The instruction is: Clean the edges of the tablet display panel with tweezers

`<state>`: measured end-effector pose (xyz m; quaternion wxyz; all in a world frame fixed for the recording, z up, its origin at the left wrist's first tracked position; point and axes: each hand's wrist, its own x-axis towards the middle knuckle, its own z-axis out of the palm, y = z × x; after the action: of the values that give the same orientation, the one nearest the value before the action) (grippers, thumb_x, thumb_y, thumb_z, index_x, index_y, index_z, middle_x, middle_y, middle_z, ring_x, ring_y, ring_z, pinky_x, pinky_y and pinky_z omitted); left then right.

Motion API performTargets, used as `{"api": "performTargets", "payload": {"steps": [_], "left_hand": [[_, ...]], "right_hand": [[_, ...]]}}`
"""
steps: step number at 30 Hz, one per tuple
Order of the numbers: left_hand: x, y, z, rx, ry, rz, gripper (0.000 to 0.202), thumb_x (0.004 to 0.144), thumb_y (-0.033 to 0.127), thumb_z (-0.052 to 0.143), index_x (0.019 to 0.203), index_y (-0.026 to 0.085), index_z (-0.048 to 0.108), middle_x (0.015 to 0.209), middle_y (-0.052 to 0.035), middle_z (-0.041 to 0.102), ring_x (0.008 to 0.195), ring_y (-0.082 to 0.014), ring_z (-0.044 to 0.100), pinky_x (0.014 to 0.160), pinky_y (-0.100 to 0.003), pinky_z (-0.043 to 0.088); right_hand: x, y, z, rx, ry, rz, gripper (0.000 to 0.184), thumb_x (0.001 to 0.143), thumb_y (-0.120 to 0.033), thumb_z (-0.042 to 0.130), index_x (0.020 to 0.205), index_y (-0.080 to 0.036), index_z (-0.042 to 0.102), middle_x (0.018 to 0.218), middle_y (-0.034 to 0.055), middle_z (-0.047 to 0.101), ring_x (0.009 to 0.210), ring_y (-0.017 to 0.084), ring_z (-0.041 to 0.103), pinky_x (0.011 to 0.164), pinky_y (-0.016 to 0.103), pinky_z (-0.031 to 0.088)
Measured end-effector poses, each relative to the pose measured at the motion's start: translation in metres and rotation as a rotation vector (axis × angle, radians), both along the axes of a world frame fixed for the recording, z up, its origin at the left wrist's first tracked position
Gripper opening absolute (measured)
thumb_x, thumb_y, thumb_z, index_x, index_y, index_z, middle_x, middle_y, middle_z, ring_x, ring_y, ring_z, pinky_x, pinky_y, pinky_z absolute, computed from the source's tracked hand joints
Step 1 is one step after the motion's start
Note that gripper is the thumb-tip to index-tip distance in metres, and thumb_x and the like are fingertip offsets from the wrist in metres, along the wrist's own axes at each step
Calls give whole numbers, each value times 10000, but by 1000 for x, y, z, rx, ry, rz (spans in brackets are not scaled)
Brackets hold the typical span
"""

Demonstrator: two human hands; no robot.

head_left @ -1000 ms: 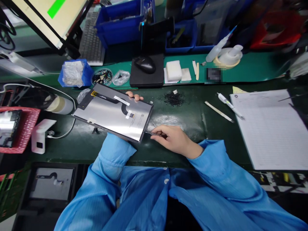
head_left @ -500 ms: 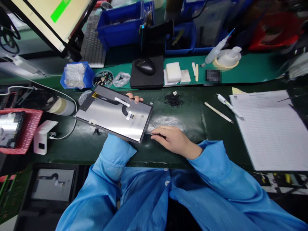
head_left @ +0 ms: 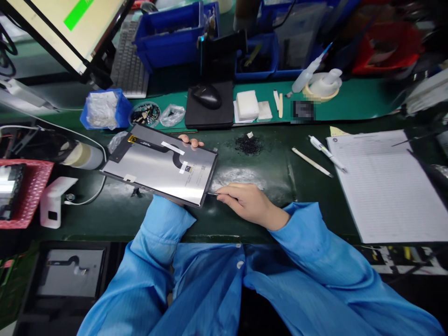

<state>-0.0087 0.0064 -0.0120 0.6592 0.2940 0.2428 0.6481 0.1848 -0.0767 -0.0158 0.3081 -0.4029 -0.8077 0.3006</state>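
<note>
My left hand (head_left: 191,140) is under a tablet display panel (head_left: 168,175), its fingertips curling over the far edge. The panel is held tilted above the bench, silver back up, with a black flex cable (head_left: 178,158) and white tape strips on it. My right hand (head_left: 247,203) is closed in a pinch on slim metal tweezers (head_left: 212,194). Their tip meets the panel's right edge near the front corner. Most of the tweezers and my left palm are hidden.
A heap of black scraps (head_left: 249,145) lies behind my right hand. To the right are a white stick (head_left: 311,162), a pen (head_left: 327,154) and a lined sheet (head_left: 388,186). A mouse (head_left: 206,96) and blue bins (head_left: 170,42) stand behind. Another panel (head_left: 72,275) lies lower left.
The whole view has shifted slightly, so everything sits a little further left. My grip on the panel is unchanged, and the tweezers stay at its right edge, with less of them showing beneath my fingers.
</note>
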Motion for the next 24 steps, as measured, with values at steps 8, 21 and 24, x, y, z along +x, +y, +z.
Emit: {"api": "performTargets", "payload": {"steps": [8, 21, 24], "left_hand": [[1, -2, 1, 19, -26, -6, 383, 942, 611, 565, 985, 231, 585, 935, -56, 606, 995, -211, 647, 1066, -374, 530], [-2, -2, 2, -6, 36, 2, 441, 886, 663, 642, 995, 243, 563, 948, -63, 619, 1050, -238, 641, 1090, -416, 520], [0, -2, 2, -23, 63, 38, 457, 875, 685, 633, 981, 247, 556, 943, -62, 624, 1047, -243, 644, 1074, -418, 529]], "right_hand": [[-2, 1, 0, 19, 1, 19, 229, 1057, -324, 554, 1061, -221, 759, 975, 46, 793, 836, 178, 735, 757, 281, 549], [-1, 0, -2, 42, 4, 28, 249, 1068, -327, 535, 1056, -221, 760, 961, 49, 788, 824, 180, 730, 742, 283, 539], [-1, -2, 0, -31, 23, -6, 209, 1040, -356, 594, 1103, -227, 745, 887, 22, 783, 741, 162, 719, 696, 264, 532]]}}
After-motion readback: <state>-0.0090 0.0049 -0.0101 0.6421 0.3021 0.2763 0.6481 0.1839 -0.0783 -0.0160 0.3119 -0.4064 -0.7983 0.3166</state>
